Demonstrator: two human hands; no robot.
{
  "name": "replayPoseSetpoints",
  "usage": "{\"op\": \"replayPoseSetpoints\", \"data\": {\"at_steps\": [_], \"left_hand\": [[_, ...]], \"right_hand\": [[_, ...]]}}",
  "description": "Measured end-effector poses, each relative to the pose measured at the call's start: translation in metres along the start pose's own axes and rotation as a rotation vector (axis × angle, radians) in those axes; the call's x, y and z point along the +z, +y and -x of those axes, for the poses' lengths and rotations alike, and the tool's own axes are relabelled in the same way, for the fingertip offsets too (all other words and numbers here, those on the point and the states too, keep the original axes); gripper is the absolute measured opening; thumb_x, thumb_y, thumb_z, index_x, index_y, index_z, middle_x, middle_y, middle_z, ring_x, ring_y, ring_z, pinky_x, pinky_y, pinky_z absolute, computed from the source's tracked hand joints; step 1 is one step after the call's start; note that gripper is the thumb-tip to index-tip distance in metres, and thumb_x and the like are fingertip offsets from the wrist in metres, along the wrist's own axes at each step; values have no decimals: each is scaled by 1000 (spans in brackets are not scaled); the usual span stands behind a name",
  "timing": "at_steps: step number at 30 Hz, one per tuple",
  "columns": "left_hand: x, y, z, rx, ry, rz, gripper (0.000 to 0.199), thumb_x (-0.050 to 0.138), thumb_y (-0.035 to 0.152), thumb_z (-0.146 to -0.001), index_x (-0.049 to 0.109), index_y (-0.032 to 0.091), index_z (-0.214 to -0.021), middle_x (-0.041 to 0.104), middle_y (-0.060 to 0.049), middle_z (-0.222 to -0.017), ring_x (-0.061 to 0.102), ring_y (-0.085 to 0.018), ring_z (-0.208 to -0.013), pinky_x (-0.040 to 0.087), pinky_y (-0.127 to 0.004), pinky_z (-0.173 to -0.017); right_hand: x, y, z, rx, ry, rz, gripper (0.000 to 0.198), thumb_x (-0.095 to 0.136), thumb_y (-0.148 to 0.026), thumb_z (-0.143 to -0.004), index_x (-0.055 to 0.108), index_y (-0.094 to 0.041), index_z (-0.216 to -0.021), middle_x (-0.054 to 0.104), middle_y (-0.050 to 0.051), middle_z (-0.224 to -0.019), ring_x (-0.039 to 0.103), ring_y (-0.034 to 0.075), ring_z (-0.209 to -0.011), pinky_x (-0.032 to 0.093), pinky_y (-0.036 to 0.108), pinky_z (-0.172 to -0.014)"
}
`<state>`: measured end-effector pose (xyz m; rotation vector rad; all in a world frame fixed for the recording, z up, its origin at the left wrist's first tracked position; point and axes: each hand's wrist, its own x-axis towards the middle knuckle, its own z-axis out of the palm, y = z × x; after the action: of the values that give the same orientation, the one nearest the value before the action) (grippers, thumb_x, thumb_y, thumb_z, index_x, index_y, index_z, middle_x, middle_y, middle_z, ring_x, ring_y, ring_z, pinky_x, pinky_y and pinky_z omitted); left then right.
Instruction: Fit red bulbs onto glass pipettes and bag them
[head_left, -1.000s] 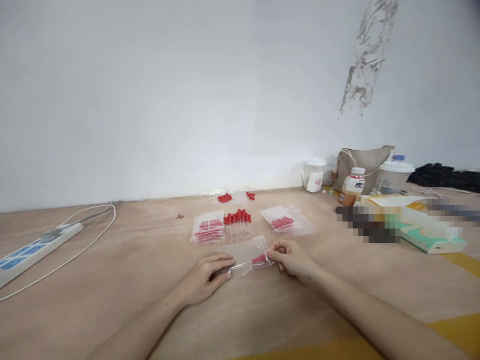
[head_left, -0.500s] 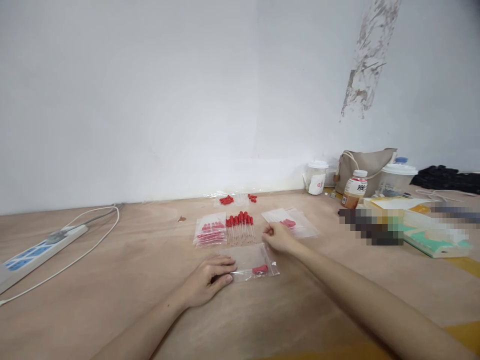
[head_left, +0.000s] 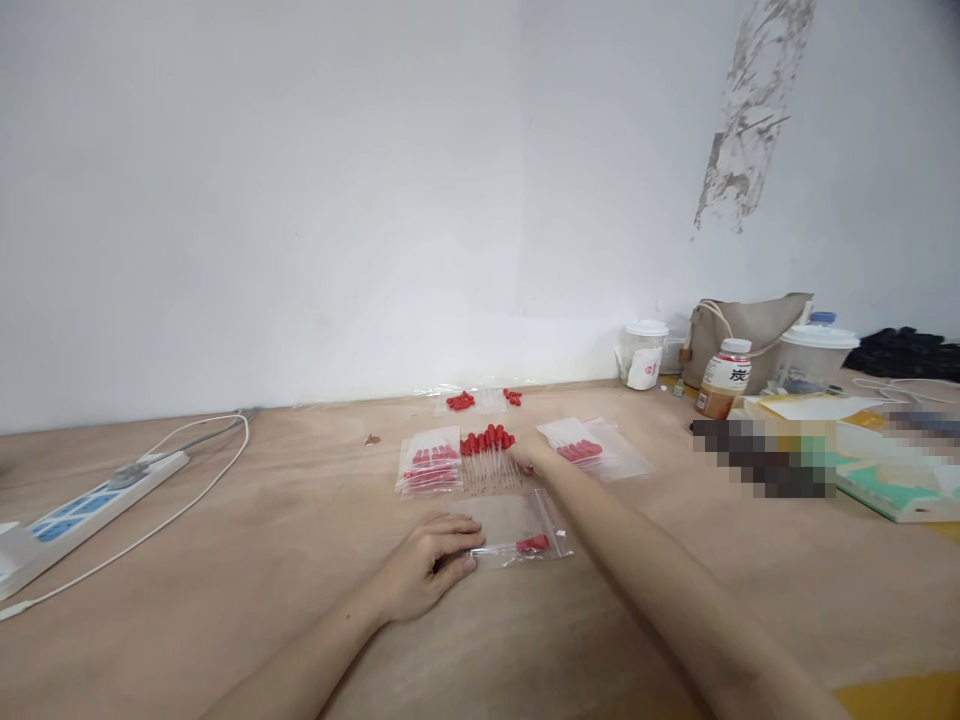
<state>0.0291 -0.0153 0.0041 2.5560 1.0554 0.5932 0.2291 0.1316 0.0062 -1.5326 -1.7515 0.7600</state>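
My left hand lies on the left edge of a clear zip bag, its fingers stretched out over the plastic and the thumb apart at the near edge. One or more red-bulbed droppers are inside that bag, at its right end. Beyond the bag is a row of loose droppers with red bulbs and thin clear stems. My right hand is at the right end of this row, fingers curled together; the fingertips are too small and blurred to show what is between them.
Filled dropper bags are stacked left of the row; more bags lie to its right. Red bulbs lie near the wall. A power strip with cables is at left. A cup, bottle and grey bag stand at right.
My right hand has moved a little away from me and left, from beside the zip bag's far corner to the row of droppers. My left hand stays on the bag.
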Motion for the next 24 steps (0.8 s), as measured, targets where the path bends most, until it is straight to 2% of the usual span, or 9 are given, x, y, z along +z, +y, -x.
{"op": "replayPoseSetpoints", "data": {"at_steps": [4,8,10,12,16,20,24], "left_hand": [[0,0,0,12,6,3,30,43,34,-85,55,26,-112,55,-3,-116,45,-19,-111,35,-38,-95],[0,0,0,14,9,7,30,42,34,-86,55,26,-112,55,-3,-116,45,-20,-110,36,-38,-94],[0,0,0,11,12,-2,30,42,34,-86,55,26,-111,55,-3,-116,45,-20,-110,35,-39,-94],[0,0,0,4,11,-7,30,42,34,-86,55,27,-112,55,-3,-116,45,-19,-110,36,-38,-94],[1,-1,1,-5,15,9,30,43,35,-85,55,28,-112,54,-2,-117,45,-19,-110,36,-36,-94],[2,-1,1,-6,20,7,30,43,34,-85,55,27,-111,54,-2,-117,45,-19,-110,37,-37,-94],[1,-1,2,-13,8,-10,32,43,34,-85,52,28,-115,53,-2,-119,44,-20,-112,36,-38,-94]], "right_hand": [[-21,-3,20,60,36,-61,33,53,-12,-63,52,-12,-96,50,-2,-43,48,12,-40,34,20,-40],[-44,10,55,69,37,-160,62,47,-14,-68,23,-14,-125,46,-8,-44,48,11,-37,38,20,-38],[-52,22,72,22,99,-315,71,48,-17,-70,9,-17,-129,45,-9,-46,47,11,-36,39,20,-36],[-54,35,85,27,176,-415,74,51,-18,-68,7,-19,-128,44,-10,-48,48,11,-37,40,20,-34],[-47,53,94,62,229,-588,64,55,-22,-66,18,-22,-118,47,-9,-53,51,11,-41,44,22,-37],[-37,53,99,117,180,-770,45,56,-26,-69,26,-25,-101,51,-7,-60,57,12,-50,51,27,-52],[-35,47,109,189,102,-899,27,53,-28,-73,30,-23,-86,54,-4,-62,59,12,-56,51,30,-62]]}}
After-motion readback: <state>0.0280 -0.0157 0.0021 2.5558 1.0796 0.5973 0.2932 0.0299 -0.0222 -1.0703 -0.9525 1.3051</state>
